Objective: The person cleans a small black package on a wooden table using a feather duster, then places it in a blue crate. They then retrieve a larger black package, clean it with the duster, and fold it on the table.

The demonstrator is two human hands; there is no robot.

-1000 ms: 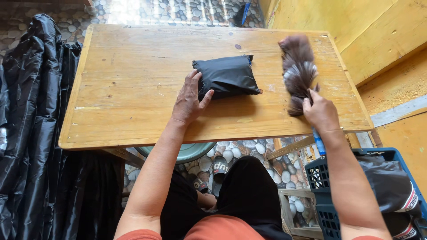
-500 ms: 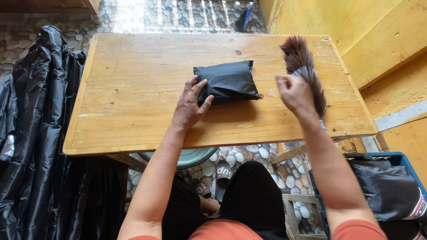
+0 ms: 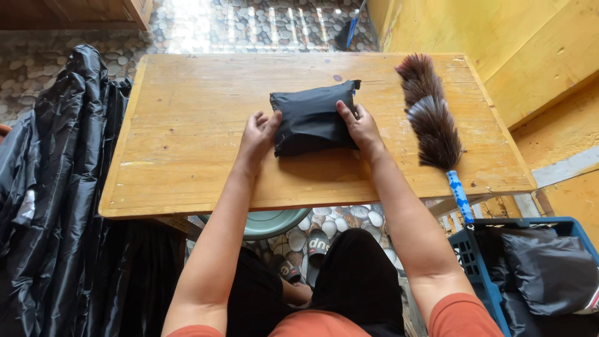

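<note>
A small black folded packet (image 3: 312, 118) lies in the middle of a wooden table (image 3: 187, 156). My left hand (image 3: 259, 134) rests against its left edge with the fingers on it. My right hand (image 3: 359, 125) grips its right edge, fingers curled over the side. A brown feather duster (image 3: 430, 115) with a blue-and-white handle lies on the table to the right of my right hand, its handle sticking out over the front edge.
A heap of black plastic sheeting (image 3: 56, 187) hangs at the left of the table. A blue crate (image 3: 474, 249) with black packets stands at the lower right. A yellow wall (image 3: 499, 37) is at the right. Under the table are a green basin (image 3: 274, 221) and pebbled floor.
My right hand has let go of the feather duster, which now lies on the table, and moved left onto the packet's right edge. My left hand stayed at the packet.
</note>
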